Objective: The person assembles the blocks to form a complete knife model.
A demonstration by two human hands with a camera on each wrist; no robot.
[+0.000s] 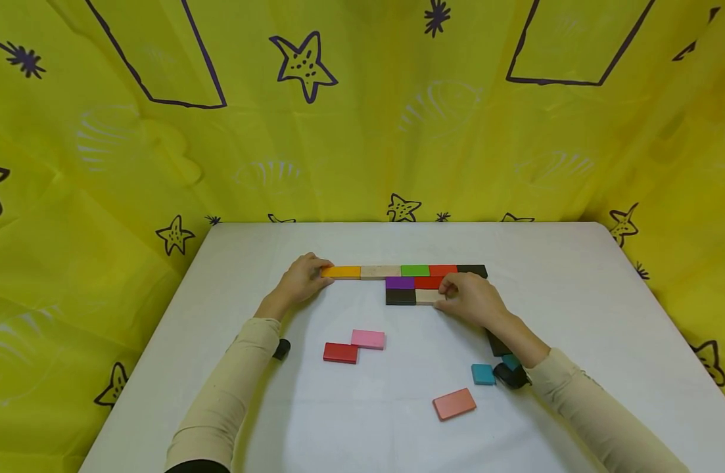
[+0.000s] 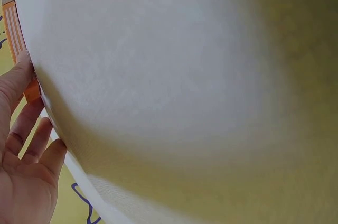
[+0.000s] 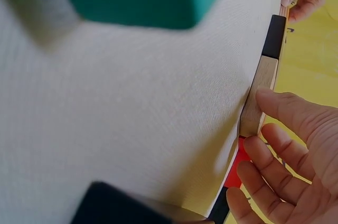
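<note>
Flat wooden blocks form joined rows on the white table. My left hand (image 1: pixel 302 279) pinches the left end of an orange block (image 1: pixel 344 272), the leftmost of the back row. That row continues with a plain wood block (image 1: pixel 380 272), a green block (image 1: pixel 415 270), a red one and a black one (image 1: pixel 472 269). My right hand (image 1: pixel 473 301) pinches a plain wood block (image 3: pixel 257 100) in the front row, thumb on its near face. Left of it sits a black block (image 1: pixel 400 297), with a purple block (image 1: pixel 400 282) and a red block (image 1: pixel 427 282) behind.
Loose on the table (image 1: pixel 338 420) lie a pink block (image 1: pixel 368 339) touching a red block (image 1: pixel 340 353), a salmon block (image 1: pixel 454 404) and a teal block (image 1: pixel 483 374). Another teal block and a black one are partly hidden by my right arm. A yellow patterned cloth (image 1: pixel 362 131) hangs around the table.
</note>
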